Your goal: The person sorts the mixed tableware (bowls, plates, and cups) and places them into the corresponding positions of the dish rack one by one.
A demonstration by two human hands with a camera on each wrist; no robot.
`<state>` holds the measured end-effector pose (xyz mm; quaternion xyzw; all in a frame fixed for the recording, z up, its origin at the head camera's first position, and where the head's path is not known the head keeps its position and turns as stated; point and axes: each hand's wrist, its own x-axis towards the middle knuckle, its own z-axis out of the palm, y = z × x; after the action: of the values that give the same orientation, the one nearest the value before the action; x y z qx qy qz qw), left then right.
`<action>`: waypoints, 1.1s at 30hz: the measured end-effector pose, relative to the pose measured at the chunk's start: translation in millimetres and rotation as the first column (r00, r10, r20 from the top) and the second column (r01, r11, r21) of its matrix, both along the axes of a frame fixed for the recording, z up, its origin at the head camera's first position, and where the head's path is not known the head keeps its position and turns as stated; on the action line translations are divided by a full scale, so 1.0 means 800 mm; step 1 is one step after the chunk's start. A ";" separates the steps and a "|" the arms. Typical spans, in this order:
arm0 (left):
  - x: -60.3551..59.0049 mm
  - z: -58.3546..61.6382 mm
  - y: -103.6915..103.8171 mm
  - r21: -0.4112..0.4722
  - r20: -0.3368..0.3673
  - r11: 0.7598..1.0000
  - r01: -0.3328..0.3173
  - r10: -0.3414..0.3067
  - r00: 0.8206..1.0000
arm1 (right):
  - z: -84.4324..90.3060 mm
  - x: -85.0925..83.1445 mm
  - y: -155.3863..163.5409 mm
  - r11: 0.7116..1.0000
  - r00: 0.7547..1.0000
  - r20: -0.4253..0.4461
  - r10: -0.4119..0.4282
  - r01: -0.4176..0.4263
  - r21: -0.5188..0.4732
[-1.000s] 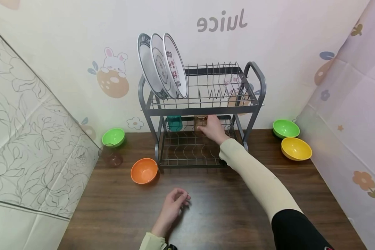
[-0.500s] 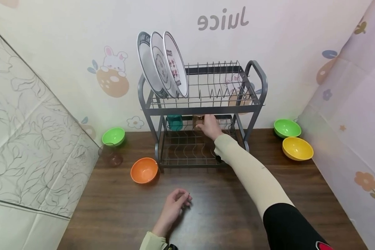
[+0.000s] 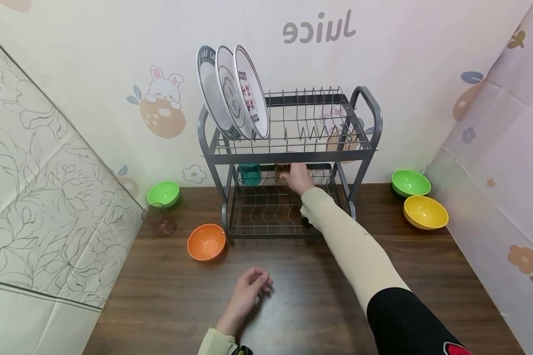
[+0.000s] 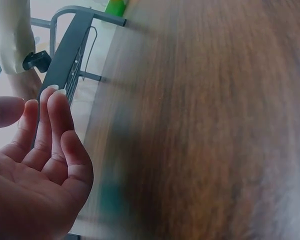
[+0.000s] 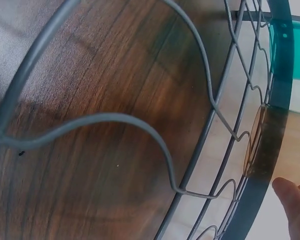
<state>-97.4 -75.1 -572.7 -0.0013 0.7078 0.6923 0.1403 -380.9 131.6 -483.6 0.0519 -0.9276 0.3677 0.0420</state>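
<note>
Brown cup (image 3: 283,170) sits at the far side of the rack's (image 3: 288,157) lower shelf, grasped by the right hand (image 3: 298,178); left hand (image 3: 247,292) rests loosely curled on the table (image 3: 320,296), holding nothing.

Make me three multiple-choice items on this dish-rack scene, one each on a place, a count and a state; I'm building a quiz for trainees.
1. Where does the right hand reach?
A. grey wire rack's lower shelf
B. top shelf
C. yellow bowl

2. How many patterned white plates stand on the top shelf?
A. two
B. three
C. five

3. How is the left hand?
A. gripping the orange bowl
B. resting empty on the brown wooden table
C. pressing a plate

Answers: 1 A, the hand is under the top shelf beside a brownish glass. 2 B, three rims show. 3 B, its loosely curled fingers hold nothing.
</note>
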 end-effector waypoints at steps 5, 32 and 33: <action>-0.001 0.002 -0.001 0.001 0.000 1.000 -0.003 0.003 1.000 | -0.001 -0.003 0.000 1.000 1.000 0.024 -0.020 0.020 0.005; -0.002 0.010 -0.021 -0.004 -0.015 0.997 -0.071 0.071 0.997 | 0.000 -0.001 0.003 0.996 0.995 -0.103 -0.019 0.028 0.087; -0.003 0.010 -0.024 -0.004 -0.014 0.997 -0.078 0.078 0.997 | 0.001 0.001 0.002 0.997 0.994 -0.107 -0.012 0.021 0.080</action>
<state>-99.4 -93.9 -564.5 -0.0244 0.7096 0.6958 0.1082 -380.1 133.1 -482.9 0.0652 -0.9386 0.3260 0.0923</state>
